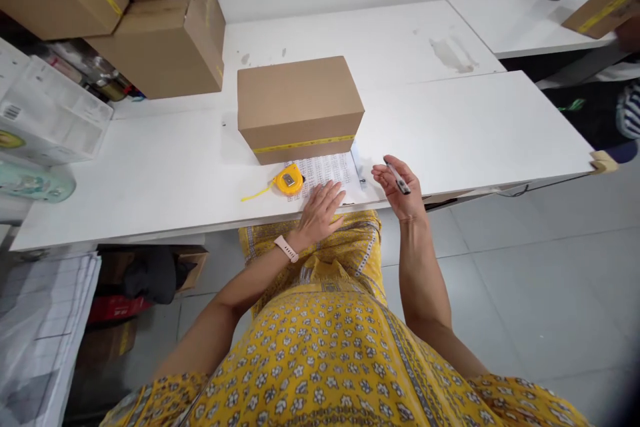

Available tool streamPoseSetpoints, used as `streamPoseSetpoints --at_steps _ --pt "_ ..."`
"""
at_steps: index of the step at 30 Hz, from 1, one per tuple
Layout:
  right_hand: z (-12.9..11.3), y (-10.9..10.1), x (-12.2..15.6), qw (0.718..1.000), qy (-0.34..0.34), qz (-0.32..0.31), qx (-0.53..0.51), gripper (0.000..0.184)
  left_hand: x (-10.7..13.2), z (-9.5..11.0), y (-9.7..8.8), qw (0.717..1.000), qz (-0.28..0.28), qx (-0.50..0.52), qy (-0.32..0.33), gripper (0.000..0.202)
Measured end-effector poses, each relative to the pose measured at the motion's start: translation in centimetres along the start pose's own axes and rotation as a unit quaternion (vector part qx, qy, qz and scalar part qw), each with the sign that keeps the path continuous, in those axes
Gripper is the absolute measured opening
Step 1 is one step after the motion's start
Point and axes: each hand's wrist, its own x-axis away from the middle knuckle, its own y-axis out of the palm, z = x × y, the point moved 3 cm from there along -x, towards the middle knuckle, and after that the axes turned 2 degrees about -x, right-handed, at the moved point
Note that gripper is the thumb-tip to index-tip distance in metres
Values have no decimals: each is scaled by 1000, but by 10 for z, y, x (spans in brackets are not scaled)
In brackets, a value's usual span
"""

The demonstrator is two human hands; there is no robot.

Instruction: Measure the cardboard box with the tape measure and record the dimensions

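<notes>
My left hand (321, 211) lies flat with fingers spread on a printed sheet of paper (327, 170) at the front edge of the white table (165, 180). A yellow tape measure (289, 180) sits just left of that hand, its tape pulled out a little. My right hand (397, 188) hovers over the table edge, palm up, fingers curled round a pen (399, 178). A closed cardboard box (299, 107) with yellow tape stands on the table right behind the paper.
Stacked cardboard boxes (150, 20) fill the back left corner. White cartons (45, 113) stand at the far left. A second table (525, 20) with another box (603, 7) is at the back right. Bags and boxes lie under the table on the left.
</notes>
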Motion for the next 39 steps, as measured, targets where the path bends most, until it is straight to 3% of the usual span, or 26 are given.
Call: streamPoseSetpoints --at_steps 3,6,9,11,14,17,22,31,39 --pt "5 17 9 999 -15 11 27 45 -6 8 16 1000 -24 0 -1 58" --pt "17 32 8 998 4 19 67 56 -9 6 24 999 -37 -8 -16 57" --pt "28 42 1 994 22 -11 104 70 -10 5 27 998 -41 -23 -29 58" --pt "30 46 -4 992 13 -34 123 65 -11 6 28 998 -41 -33 -32 57" --pt "30 44 -11 986 -20 -27 163 50 -11 7 27 998 -38 -48 -34 53" --pt "32 40 -15 978 -43 0 203 47 -12 8 26 997 -25 -66 -43 50" --pt "38 40 -14 979 -51 -39 191 35 -12 8 26 995 -3 -95 -41 45" --pt "37 39 -9 964 -99 23 247 33 -12 8 28 991 11 -129 -29 43" --pt "35 38 -9 960 -95 9 261 26 -12 8 29 991 6 -133 -30 45"
